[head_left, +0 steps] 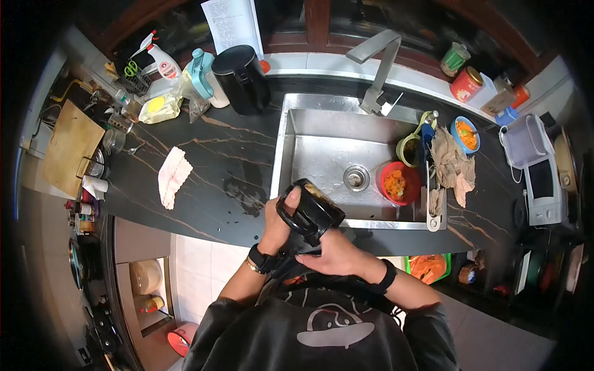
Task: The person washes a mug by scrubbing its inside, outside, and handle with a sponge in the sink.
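Tabletop [216, 145]: dark, veined, with a steel sink [322, 154] set into it, right before you.
Black container [317, 213]: tilted in your hands, over the sink's near edge, toward its left corner!
Left hand [278, 224]: your grip's wrapped round the handle.
Right hand [335, 252]: yours supports the lower end.
Red bowl [413, 188]: near-right sink corner, orange food inside.

Both hands [309, 238] hold what seems a black jug [312, 211] by the sink [337, 145].

Head cam | worn on head | faces forward, down | counter [229, 157] at arm's reach
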Available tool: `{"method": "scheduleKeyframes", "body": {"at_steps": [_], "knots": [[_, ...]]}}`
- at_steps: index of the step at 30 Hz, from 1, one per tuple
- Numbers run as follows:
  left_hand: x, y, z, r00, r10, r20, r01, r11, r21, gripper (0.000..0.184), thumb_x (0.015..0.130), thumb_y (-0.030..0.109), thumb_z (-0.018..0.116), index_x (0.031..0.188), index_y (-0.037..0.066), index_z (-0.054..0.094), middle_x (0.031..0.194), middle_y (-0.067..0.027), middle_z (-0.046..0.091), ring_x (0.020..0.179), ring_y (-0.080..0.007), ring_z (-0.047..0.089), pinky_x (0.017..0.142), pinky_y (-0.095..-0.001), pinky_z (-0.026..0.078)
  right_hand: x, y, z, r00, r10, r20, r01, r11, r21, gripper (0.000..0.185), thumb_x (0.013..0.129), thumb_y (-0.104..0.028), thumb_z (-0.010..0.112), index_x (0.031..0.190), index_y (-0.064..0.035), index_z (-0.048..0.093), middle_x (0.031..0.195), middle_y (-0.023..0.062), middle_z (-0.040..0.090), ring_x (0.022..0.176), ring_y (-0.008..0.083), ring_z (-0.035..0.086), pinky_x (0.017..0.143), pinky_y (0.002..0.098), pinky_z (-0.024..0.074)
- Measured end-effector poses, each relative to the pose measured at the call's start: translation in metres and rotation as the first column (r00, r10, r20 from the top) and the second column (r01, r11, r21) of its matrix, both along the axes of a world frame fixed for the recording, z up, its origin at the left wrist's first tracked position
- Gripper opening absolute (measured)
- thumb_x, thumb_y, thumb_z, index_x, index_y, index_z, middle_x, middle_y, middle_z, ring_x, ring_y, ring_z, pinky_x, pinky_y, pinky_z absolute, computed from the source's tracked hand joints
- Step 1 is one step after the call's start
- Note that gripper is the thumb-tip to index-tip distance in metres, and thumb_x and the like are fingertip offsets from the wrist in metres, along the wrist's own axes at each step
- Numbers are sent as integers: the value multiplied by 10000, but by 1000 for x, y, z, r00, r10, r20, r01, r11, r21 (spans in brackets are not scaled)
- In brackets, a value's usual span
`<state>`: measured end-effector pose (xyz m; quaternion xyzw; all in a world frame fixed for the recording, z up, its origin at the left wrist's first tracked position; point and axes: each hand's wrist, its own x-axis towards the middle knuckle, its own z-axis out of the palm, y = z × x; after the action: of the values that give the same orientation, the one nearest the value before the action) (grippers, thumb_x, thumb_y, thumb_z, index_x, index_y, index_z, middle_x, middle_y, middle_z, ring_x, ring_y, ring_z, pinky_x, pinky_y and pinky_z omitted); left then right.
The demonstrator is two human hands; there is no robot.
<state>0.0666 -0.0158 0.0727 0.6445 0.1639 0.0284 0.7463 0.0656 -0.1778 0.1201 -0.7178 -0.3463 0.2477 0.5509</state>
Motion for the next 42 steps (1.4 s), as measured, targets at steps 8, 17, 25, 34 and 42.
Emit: {"method": "scheduleKeyframes", "body": {"at_steps": [8, 17, 25, 34, 42], "knots": [[-12, 20, -5, 989, -23, -143, 17, 999, -42, 593, 835, 566, 602, 762, -21, 653, 633, -8, 576, 590, -78, 523, 502, -234, 406, -16, 23, -47, 808, 103, 580, 149, 917, -371, 547, 676, -32, 627, 1212, -14, 519, 1137, 237, 562, 1036, 412, 536, 900, 465, 441], [-16, 26, 1, 974, -65, -218, 59, 998, -31, 543, 888, 454, 592, 1086, -52, 597, 948, -81, 637, 825, -138, 614, 730, -281, 508, 1, 22, 18, 897, -37, 441, 116, 982, -152, 498, 700, -70, 689, 1179, -10, 565, 1081, 217, 598, 954, 305, 605, 853, 400, 477], [23, -56, 21, 992, 130, 2, -117, 896, -428, 519, 913, 438, 557, 1086, -50, 599, 947, -81, 653, 825, -134, 625, 729, -274, 499, 44, -32, 6, 491, 192, -850, 362, 843, 399, 447, 820, -43, 619, 1254, -19, 514, 1158, 41, 589, 1049, 140, 554, 913, 303, 420], [35, -112, 12, 975, 104, -196, -118, 991, -63, 596, 864, 561, 565, 699, -9, 622, 610, 2, 545, 566, -76, 494, 479, -250, 381, 90, -122, 26, 769, 590, 247, -358, 717, -598, 230, 791, -170, 630, 886, 38, 611, 866, 252, 625, 901, 387, 619, 800, 465, 487], [50, -104, 35, 990, 115, -83, -100, 981, 167, 543, 861, 520, 598, 740, -8, 640, 632, 2, 558, 564, -76, 503, 488, -246, 396, 89, -110, -13, 644, 317, 696, -40, 923, -383, 153, 658, -39, 609, 796, 4, 659, 818, 182, 645, 812, 333, 623, 803, 405, 478]]}}
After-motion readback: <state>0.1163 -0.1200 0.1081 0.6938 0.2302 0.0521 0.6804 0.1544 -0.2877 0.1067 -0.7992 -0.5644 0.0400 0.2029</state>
